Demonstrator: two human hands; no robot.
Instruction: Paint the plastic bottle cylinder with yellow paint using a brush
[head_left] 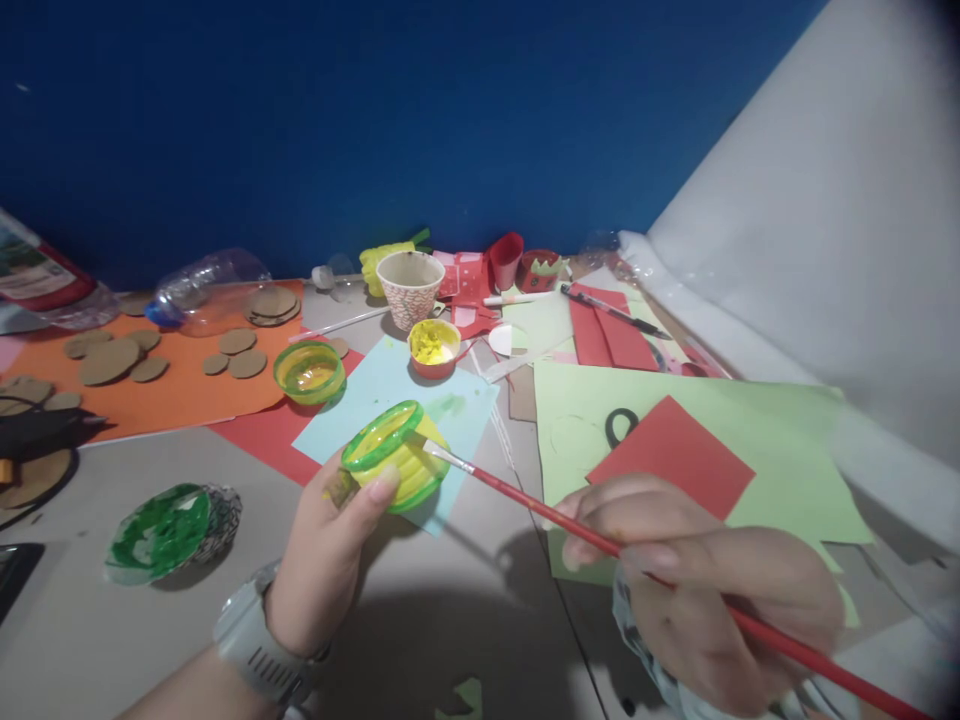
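My left hand grips a small yellow cup with green bands, tilted with its opening toward the upper left. Between the fingers of my right hand is a red-handled paintbrush. The brush's bristle tip meets the green-and-yellow side of the cup near its rim. Behind the cup, a small red cap with yellow paint sits on light blue paper. A similar yellow-and-green cup stands to the left. Green paint fills a shallow dish left of my left hand.
A patterned paper cup stands at the back. Cardboard discs and a clear plastic bottle lie on orange paper. At right, a red paper square and a black scissor handle rest on pale green paper.
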